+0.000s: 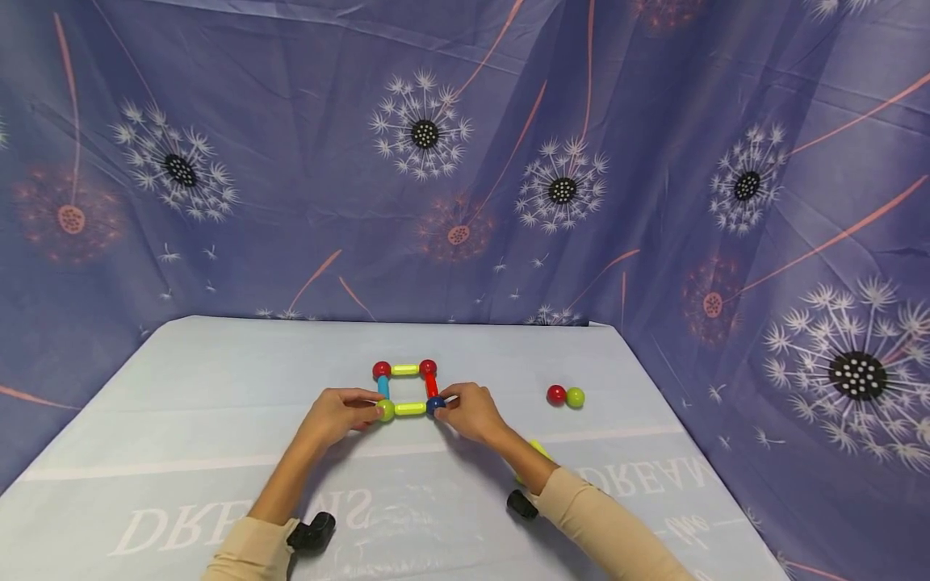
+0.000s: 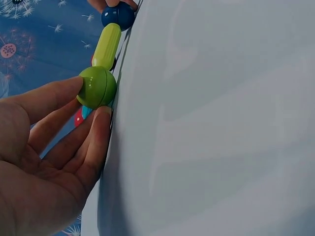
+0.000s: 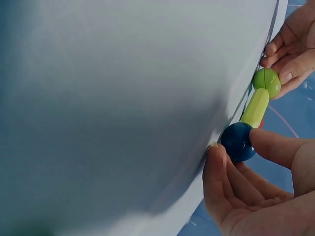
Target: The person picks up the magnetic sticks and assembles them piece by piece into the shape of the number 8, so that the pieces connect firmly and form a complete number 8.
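Observation:
A four-sided frame of short rods and balls lies on the table. Its near side is a yellow-green rod (image 1: 410, 409) joining a green ball (image 2: 97, 87) to a dark blue ball (image 3: 238, 141). The far corners are two red balls (image 1: 381, 370), linked by another yellow-green rod (image 1: 405, 370). A light blue rod (image 1: 383, 388) makes the left side, a red rod (image 1: 432, 384) the right. My left hand (image 1: 340, 415) pinches the green ball between thumb and fingers. With thumb and fingers, my right hand (image 1: 472, 411) holds the dark blue ball. Part of a red piece shows under the left hand.
To the right, a loose red ball (image 1: 556, 394) sits beside a green ball (image 1: 576, 397). A yellow-green piece (image 1: 538, 447) is partly hidden by the right forearm. Patterned purple cloth (image 1: 305, 202) hangs behind the white-covered table (image 1: 240, 363) and along its sides.

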`<control>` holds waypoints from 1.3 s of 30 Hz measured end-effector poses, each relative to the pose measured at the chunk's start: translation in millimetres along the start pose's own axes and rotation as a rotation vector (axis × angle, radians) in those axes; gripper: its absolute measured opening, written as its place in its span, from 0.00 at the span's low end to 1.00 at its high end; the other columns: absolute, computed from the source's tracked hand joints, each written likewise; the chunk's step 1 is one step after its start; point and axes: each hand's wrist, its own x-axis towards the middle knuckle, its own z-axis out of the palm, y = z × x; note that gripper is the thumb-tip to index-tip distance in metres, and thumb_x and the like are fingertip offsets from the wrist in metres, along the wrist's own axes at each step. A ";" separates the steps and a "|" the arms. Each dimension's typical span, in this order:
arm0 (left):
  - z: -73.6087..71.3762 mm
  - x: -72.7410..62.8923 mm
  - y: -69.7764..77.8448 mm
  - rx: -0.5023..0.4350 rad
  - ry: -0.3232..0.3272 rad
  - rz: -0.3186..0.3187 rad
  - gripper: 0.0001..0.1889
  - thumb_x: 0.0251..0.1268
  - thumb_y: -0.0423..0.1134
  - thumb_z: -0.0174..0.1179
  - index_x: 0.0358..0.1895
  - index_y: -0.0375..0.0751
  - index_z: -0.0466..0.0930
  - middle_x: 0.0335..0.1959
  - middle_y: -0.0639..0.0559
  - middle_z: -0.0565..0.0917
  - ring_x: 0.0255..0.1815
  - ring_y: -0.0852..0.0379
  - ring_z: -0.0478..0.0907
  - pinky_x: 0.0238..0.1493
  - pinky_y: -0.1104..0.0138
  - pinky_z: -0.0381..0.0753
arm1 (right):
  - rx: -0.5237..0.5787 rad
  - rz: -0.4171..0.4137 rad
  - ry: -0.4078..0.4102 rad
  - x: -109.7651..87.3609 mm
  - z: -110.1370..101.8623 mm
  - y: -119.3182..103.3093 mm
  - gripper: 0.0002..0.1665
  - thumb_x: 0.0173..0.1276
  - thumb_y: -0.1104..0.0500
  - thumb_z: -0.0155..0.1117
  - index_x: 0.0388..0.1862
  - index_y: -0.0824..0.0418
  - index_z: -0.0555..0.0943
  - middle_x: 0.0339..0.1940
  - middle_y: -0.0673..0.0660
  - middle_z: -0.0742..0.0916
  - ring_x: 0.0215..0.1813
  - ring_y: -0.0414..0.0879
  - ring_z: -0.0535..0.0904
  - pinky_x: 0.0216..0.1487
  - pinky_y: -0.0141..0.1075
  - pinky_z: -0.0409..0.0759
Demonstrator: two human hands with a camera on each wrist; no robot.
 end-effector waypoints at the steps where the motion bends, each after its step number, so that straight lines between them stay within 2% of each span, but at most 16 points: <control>1: -0.5 -0.1 0.0 -0.005 -0.005 0.005 0.17 0.61 0.36 0.71 0.52 0.34 0.87 0.43 0.43 0.90 0.36 0.55 0.87 0.39 0.66 0.86 | -0.001 -0.001 0.001 0.3 0.4 -0.1 0.17 0.63 0.59 0.73 0.51 0.64 0.87 0.36 0.57 0.92 0.34 0.42 0.84 0.29 0.33 0.79; 6: -1.2 -0.4 0.2 -0.029 -0.018 0.019 0.18 0.61 0.34 0.71 0.53 0.31 0.86 0.43 0.39 0.90 0.37 0.53 0.87 0.41 0.62 0.87 | 0.000 -0.005 0.006 -0.2 0.5 -1.5 0.16 0.64 0.59 0.73 0.49 0.63 0.88 0.36 0.57 0.92 0.34 0.42 0.85 0.30 0.33 0.79; 10: -2.8 3.0 1.2 -0.048 -0.033 -0.019 0.23 0.61 0.33 0.71 0.59 0.31 0.81 0.43 0.39 0.90 0.38 0.52 0.88 0.42 0.61 0.88 | 0.004 -0.007 0.000 -0.7 0.0 -1.6 0.16 0.64 0.59 0.73 0.49 0.63 0.87 0.37 0.57 0.92 0.35 0.43 0.85 0.31 0.33 0.80; 14: -7.9 8.2 1.5 -0.072 -0.095 -0.063 0.35 0.60 0.33 0.71 0.72 0.33 0.68 0.44 0.40 0.89 0.39 0.53 0.87 0.44 0.61 0.87 | 0.020 -0.007 -0.006 -0.6 0.5 -0.9 0.16 0.64 0.59 0.73 0.49 0.64 0.87 0.37 0.58 0.92 0.32 0.42 0.85 0.29 0.33 0.80; 17: -11.5 11.1 1.7 -0.079 -0.157 -0.063 0.40 0.61 0.32 0.70 0.76 0.31 0.62 0.45 0.40 0.89 0.41 0.54 0.87 0.46 0.62 0.87 | 0.026 -0.010 -0.007 -0.4 1.1 -0.5 0.15 0.63 0.60 0.73 0.48 0.65 0.87 0.36 0.59 0.92 0.31 0.41 0.85 0.27 0.32 0.80; 22: -14.0 13.8 1.6 -0.088 -0.212 -0.057 0.38 0.62 0.31 0.68 0.74 0.27 0.62 0.44 0.43 0.89 0.42 0.56 0.86 0.47 0.63 0.86 | 0.014 -0.010 -0.005 -0.3 1.5 0.4 0.16 0.63 0.59 0.73 0.48 0.65 0.87 0.36 0.57 0.92 0.33 0.41 0.85 0.29 0.32 0.79; 28: -16.4 15.1 0.1 -0.106 -0.234 -0.070 0.38 0.63 0.30 0.68 0.74 0.26 0.61 0.42 0.46 0.89 0.42 0.57 0.86 0.47 0.64 0.86 | 0.014 -0.009 -0.005 0.2 3.3 1.4 0.16 0.63 0.59 0.74 0.48 0.65 0.87 0.36 0.57 0.92 0.34 0.42 0.85 0.31 0.33 0.80; 39: -19.4 15.8 1.5 -0.115 -0.256 -0.082 0.38 0.63 0.30 0.68 0.75 0.27 0.61 0.46 0.42 0.88 0.44 0.56 0.86 0.49 0.62 0.86 | 0.013 -0.016 -0.005 -0.3 3.1 1.0 0.16 0.63 0.59 0.73 0.48 0.65 0.87 0.35 0.57 0.92 0.31 0.42 0.84 0.29 0.33 0.80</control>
